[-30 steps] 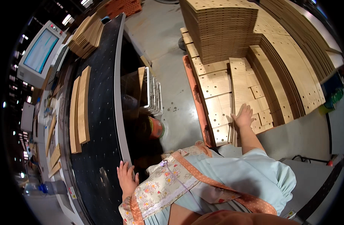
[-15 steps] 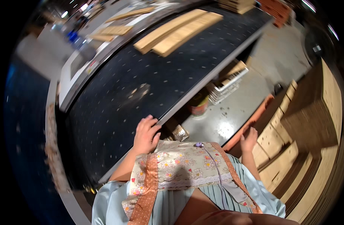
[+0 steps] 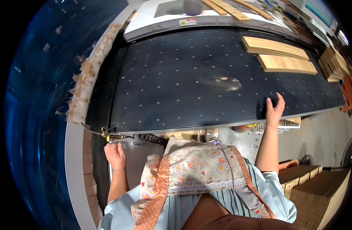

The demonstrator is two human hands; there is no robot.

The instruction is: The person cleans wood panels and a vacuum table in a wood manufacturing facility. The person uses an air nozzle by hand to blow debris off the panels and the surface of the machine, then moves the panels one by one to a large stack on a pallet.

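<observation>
My left hand [image 3: 115, 155] is just below a brass fitting [image 3: 106, 134] at the table's near left corner. Its fingers are loosely bent, the thumb stands apart, and nothing shows in it. A black coiled hose [image 3: 152, 138] runs beside the fitting, under the table edge. Over the near edge of the black, studded table [image 3: 172, 92], my right hand [image 3: 275, 111] is raised with thumb and fingers spread, holding nothing. Two pale wooden boards [image 3: 275, 48] [image 3: 287, 64] lie side by side farther back on the table, beyond that hand.
A white machine bed [image 3: 153, 28] with wooden strips [image 3: 231, 9] borders the far side. Blue sheeting [image 3: 41, 96] and a frayed pale edge [image 3: 85, 76] stand left. Stacked wood [image 3: 333, 63] is at far right, more stacks [image 3: 318, 191] at near right. A white basket [image 3: 283, 127] sits under the table.
My view has swung left, so the table lies across it. My left hand has left the table edge for the brass fitting; my right has moved from the wood stacks to the table edge.
</observation>
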